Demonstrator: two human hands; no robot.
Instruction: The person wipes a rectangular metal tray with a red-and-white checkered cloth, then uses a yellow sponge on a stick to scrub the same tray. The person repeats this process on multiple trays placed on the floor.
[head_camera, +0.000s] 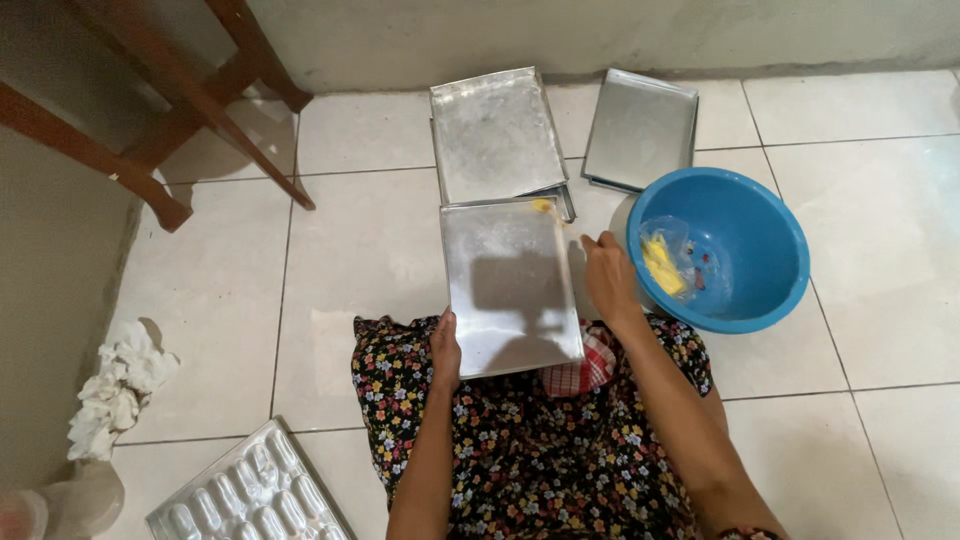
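Tray (510, 285) at frame centre, on lap. Left hand (445, 350) clamps its lower-left edge; right hand (608, 280) loosely curled, touching the right edge. Bowl (745, 215) crowds right; stacked trays (495, 135) block above; left floor open.

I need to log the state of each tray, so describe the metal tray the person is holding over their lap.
The tray is a flat, shallow rectangle of dull silver metal with a low raised rim. Its surface looks smeared or dusty, with a shadow across the middle and a small yellow dab at the far right corner. It rests on the flowered lap, tilted slightly, its far end reaching the tiled floor. The left hand grips its near left corner; the right hand sits at its right edge.
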